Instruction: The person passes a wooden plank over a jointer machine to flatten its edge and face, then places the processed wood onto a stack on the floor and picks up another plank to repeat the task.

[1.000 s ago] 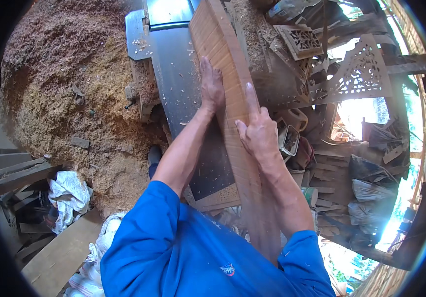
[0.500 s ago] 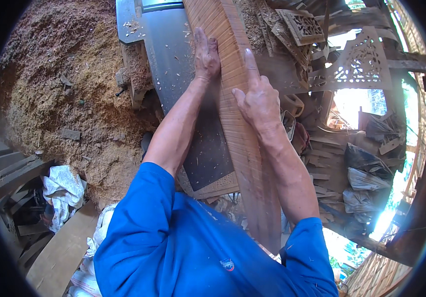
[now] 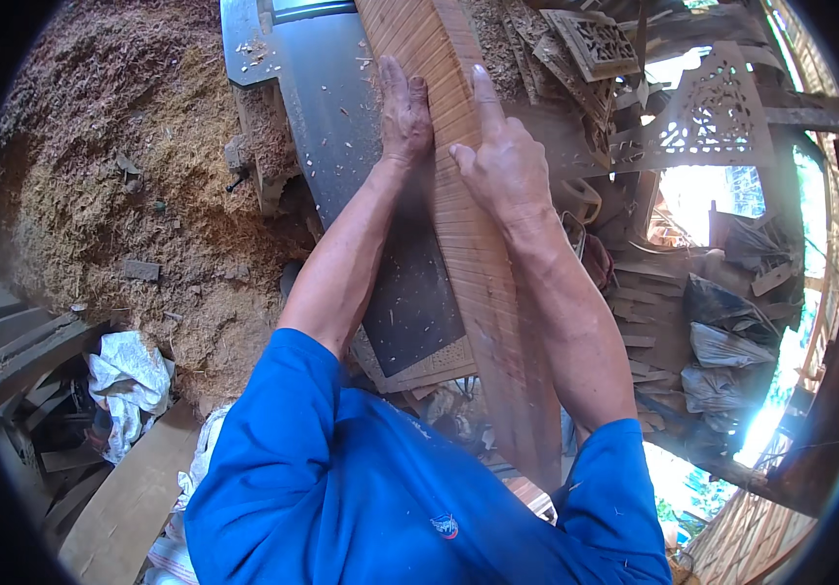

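Observation:
A long reddish wooden board (image 3: pixel 493 312) runs along a metal machine bed (image 3: pixel 322 127) scattered with shavings, its far end at the top of the view. My left hand (image 3: pixel 404 117) lies against the board's left side, fingers stretched forward. My right hand (image 3: pixel 509 166) grips the board's right part, index finger pointing along it, thumb on its face and the other fingers curled, partly hidden. Both forearms come up from blue sleeves.
A big heap of sawdust (image 3: pixel 117 195) fills the left, with a white sack (image 3: pixel 129 380) and offcuts below it. Carved fretwork panels (image 3: pixel 585 44) lie upper right, beside a pierced panel (image 3: pixel 712 112). Scrap wood and bags (image 3: pixel 721 346) clutter the right.
Both hands and the board have moved forward, toward the top of the view, most of it between the first and second frames. The hands keep the same shape on the board.

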Available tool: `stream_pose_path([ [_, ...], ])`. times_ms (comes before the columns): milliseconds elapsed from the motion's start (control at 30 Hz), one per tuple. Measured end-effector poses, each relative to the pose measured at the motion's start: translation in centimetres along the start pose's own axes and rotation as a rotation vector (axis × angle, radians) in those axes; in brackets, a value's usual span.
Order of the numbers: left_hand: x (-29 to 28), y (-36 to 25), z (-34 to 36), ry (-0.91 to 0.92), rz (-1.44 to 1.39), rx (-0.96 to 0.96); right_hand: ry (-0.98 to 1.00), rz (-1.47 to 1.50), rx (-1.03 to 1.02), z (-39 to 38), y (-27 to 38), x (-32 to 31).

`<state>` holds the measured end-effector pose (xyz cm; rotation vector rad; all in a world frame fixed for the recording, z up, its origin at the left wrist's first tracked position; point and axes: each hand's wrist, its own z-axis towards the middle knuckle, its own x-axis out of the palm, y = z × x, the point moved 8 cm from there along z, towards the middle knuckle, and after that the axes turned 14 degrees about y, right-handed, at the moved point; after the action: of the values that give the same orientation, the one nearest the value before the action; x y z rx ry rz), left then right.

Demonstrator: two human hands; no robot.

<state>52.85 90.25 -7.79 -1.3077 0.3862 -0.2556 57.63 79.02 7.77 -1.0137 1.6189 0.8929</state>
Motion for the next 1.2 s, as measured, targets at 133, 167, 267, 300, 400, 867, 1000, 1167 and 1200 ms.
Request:
stream_pose_path([
  [133, 0.1, -0.1, -0.2, 0.017, -0.007, -0.005, -0.015, -0.002, -0.027, 1.2, 0.2, -0.1],
  [167, 0.1, -0.2, -0.1, 0.017, -0.006, -0.002, -0.017, -0.001, -0.027, 1.4, 0.2, -0.2],
  [267, -0.3, 0.3, -0.2, -0.002, -0.027, 0.016, -0.02, -0.031, -0.031, 2.3, 1.1, -0.5],
  [300, -0.2, 0.1, -0.2, -0.005, -0.034, 0.036, -0.033, -0.034, -0.039, 2.7, 1.0, -0.6],
  [400, 0.0, -0.2, -0.1, -0.001, -0.05, 0.049, -0.049, -0.039, -0.057, 3.8, 0.8, -0.8],
  [867, 0.0, 0.1, -0.4, 0.001, 0.037, 0.058, -0.082, -0.046, -0.082, 7.8, 2.3, -1.6],
  [1000, 0.0, 0.1, -0.3, 0.003, 0.038, 0.074, -0.054, -0.019, -0.072, 9.0, 2.6, -1.8],
  [1167, 0.1, 0.2, -0.6, 0.024, 0.031, 0.032, -0.024, -0.033, -0.05, 10.5, 3.0, -2.1],
  [1200, 0.1, 0.0, -0.6, 0.024, 0.016, 0.05, -0.045, -0.047, -0.057, 10.8, 3.1, -2.3],
])
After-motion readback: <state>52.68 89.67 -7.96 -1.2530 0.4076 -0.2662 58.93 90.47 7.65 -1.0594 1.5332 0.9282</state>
